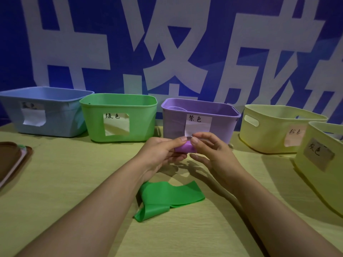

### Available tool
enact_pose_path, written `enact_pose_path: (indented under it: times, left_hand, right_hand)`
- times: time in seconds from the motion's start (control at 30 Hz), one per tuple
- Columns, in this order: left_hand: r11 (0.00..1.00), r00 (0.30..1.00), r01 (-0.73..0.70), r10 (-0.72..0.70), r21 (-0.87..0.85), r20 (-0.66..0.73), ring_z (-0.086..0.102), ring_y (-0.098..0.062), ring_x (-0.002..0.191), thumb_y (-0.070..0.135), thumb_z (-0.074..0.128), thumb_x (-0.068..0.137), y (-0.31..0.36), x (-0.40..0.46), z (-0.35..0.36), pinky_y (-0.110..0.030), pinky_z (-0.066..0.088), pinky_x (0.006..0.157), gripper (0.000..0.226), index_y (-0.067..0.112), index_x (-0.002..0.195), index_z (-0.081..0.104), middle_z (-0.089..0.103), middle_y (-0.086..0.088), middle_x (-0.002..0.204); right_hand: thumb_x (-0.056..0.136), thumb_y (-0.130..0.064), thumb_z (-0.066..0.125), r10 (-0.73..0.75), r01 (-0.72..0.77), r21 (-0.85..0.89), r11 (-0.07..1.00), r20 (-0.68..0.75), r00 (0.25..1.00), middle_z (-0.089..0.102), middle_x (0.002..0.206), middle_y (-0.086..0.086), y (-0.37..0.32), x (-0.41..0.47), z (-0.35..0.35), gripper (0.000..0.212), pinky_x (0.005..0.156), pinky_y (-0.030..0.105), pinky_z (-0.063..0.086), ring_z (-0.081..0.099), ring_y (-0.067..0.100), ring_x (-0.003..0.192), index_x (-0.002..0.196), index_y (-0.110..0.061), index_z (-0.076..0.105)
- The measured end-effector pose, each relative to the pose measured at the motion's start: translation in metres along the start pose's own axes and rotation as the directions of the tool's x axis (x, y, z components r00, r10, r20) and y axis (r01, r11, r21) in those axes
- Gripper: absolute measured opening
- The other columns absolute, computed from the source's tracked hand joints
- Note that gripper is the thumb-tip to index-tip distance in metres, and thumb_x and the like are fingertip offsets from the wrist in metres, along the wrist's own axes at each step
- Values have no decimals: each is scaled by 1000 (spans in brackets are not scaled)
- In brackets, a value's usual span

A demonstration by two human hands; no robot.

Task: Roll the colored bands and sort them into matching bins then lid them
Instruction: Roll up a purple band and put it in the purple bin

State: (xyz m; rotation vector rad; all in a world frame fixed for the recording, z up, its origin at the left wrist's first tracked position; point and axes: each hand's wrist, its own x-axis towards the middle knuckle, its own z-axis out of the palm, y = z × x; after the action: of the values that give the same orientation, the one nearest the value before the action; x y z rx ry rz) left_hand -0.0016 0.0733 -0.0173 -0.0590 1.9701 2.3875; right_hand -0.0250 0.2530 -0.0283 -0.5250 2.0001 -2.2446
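Purple rubber band roll sits pinched between both hands, and I'm seeing it held above the pale wooden tabletop. Left hand curls its thumb and fingers around the roll's left end; right hand presses thumb and forefinger on the right end, its other fingers spread loosely. Just beyond the fingertips stands the lilac plastic bin with a paper label. Left of it, the green plastic bin. Below my wrists lies a flat green rubber band, partly folded, on the table.
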Motion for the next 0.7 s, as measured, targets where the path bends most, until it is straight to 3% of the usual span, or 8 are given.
enact_pose_path:
  times: [0.07, 0.2, 0.47, 0.57, 0.7]
  left_hand:
    - [1000, 1000, -8, 8, 3, 11, 76, -25, 87, 20, 79, 84, -1, 1, 0, -23, 62, 74, 34, -2, 109, 73, 78, -19, 100]
    - [999, 999, -36, 37, 39, -13, 77, -25, 88, 20, 83, 74, -1, 0, -1, -22, 61, 70, 36, 1, 104, 77, 78, -18, 102]
    - [995, 995, -93, 94, 19, -39, 77, -26, 89, 5, 79, 83, -1, 1, 3, -24, 60, 73, 18, 1, 100, 78, 77, -20, 104]
    - [996, 996, -81, 80, -30, -32, 77, -27, 90, 10, 80, 81, -2, 1, 4, -24, 60, 73, 25, 1, 104, 77, 77, -21, 105]
    - [968, 998, -61, 63, -244, 2, 77, -24, 94, 9, 73, 89, 0, 1, 6, -26, 63, 82, 31, -4, 117, 71, 76, -20, 109]
  right_hand:
    - [76, -43, 77, 57, -59, -56, 997, -37, 998, 75, 106, 7, 0, -1, 0, 47, 84, 33, 61, 73, 22, 95, 113, -15, 71]
    - [87, -37, 72, 92, -97, -134, 986, -46, 995, 73, 75, 4, 1, -1, 1, 32, 70, 25, 60, 66, 17, 71, 99, -7, 76]
    - [89, -22, 74, 68, -77, -137, 988, -70, 995, 77, 84, 9, -1, 4, -3, 20, 75, 27, 58, 68, 18, 77, 99, -4, 77]
    - [88, -32, 74, 44, -56, -108, 993, -111, 993, 76, 84, 11, 1, 1, 1, 27, 74, 27, 57, 67, 17, 77, 99, -7, 78]
    - [78, -39, 79, 36, -31, 96, 995, -47, 998, 73, 88, 5, 3, -1, 5, 36, 87, 34, 54, 65, 19, 89, 104, -14, 79]
